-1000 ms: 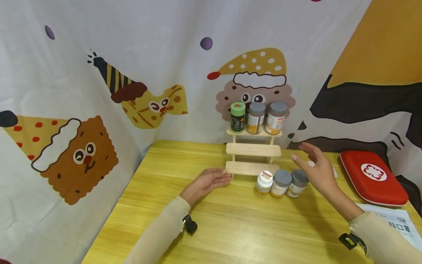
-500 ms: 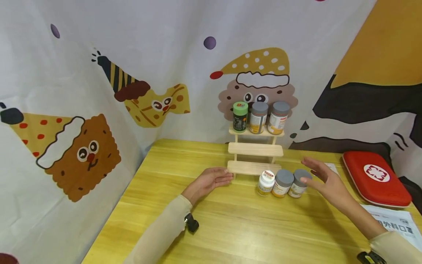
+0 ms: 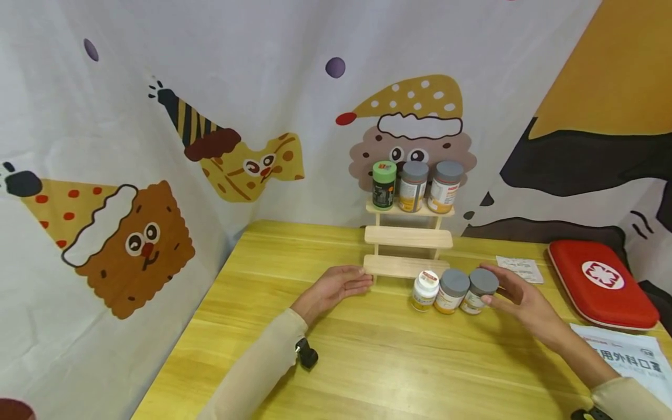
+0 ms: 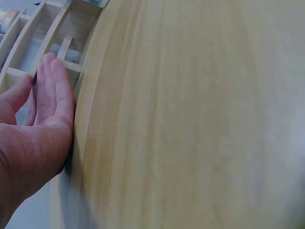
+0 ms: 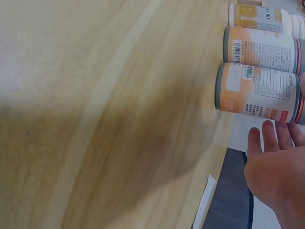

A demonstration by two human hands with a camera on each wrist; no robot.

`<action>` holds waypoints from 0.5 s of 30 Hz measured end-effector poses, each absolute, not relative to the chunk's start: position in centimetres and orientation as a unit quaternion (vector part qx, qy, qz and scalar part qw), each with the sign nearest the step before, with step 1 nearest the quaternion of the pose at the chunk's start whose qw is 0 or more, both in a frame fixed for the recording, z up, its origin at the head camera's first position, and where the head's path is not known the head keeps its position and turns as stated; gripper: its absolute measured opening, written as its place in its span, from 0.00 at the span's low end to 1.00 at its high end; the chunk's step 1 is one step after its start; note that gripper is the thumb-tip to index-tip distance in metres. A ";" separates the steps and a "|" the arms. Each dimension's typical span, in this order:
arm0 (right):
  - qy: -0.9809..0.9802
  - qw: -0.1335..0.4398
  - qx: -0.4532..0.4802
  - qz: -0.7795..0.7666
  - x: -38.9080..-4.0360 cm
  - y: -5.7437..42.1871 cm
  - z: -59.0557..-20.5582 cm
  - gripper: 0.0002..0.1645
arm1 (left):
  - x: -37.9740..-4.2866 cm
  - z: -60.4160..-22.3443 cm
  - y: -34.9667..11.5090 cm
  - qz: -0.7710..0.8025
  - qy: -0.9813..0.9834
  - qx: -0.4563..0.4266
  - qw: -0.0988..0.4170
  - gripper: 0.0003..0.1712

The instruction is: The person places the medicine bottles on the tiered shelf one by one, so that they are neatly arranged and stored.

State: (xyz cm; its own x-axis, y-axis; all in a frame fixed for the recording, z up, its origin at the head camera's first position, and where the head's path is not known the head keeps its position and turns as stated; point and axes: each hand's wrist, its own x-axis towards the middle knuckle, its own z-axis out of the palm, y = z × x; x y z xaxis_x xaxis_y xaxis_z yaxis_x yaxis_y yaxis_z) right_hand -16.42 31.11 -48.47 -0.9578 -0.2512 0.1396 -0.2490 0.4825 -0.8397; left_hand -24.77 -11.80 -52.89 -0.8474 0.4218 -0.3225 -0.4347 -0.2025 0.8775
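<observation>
My left hand (image 3: 334, 289) lies with straight fingers against the left end of the lowest step of a small three-tier wooden rack (image 3: 406, 266). In front of the rack stand three bottles in a row: a small white-capped bottle (image 3: 425, 290), a grey-lidded bottle (image 3: 451, 291) and another grey-lidded bottle (image 3: 479, 290) on the right. My right hand (image 3: 529, 306) is at that rightmost bottle, thumb in front and fingers behind its lid. In the right wrist view, the fingers (image 5: 269, 136) are extended, with a gap to the bottle's label side.
On the top tier stand a green-capped bottle (image 3: 384, 185) and two grey-lidded bottles, one by the right end (image 3: 445, 188). At right lie a red zip case (image 3: 602, 283), a white printed packet (image 3: 625, 359) and a small paper slip (image 3: 520, 269). A cartoon-printed cloth (image 3: 294, 70) hangs behind.
My right hand has come down and left to the rightmost grey-lidded bottle. The left hand stays at the rack. The head view has shifted slightly.
</observation>
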 end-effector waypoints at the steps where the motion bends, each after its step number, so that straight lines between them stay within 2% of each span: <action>1: 0.860 0.002 -0.143 -0.490 -16.4 31.1 -48.5 0.41 | -24.8 -52.9 -11.8 0.775 0.568 -0.006 0.277 0.22; 15: 0.844 -0.029 -0.161 -0.511 -16.5 30.8 -49.4 0.36 | -24.8 -52.7 -11.8 0.770 0.574 0.003 0.280 0.23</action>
State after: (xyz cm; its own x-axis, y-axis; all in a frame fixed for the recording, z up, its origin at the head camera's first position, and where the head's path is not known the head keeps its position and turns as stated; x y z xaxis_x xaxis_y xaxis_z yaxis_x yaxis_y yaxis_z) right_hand -16.54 30.76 -49.41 -0.9464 -0.2428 0.2131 -0.3013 0.4259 -0.8531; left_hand -24.77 -11.81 -52.70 -0.8429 0.4354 -0.3161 -0.4275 -0.1851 0.8849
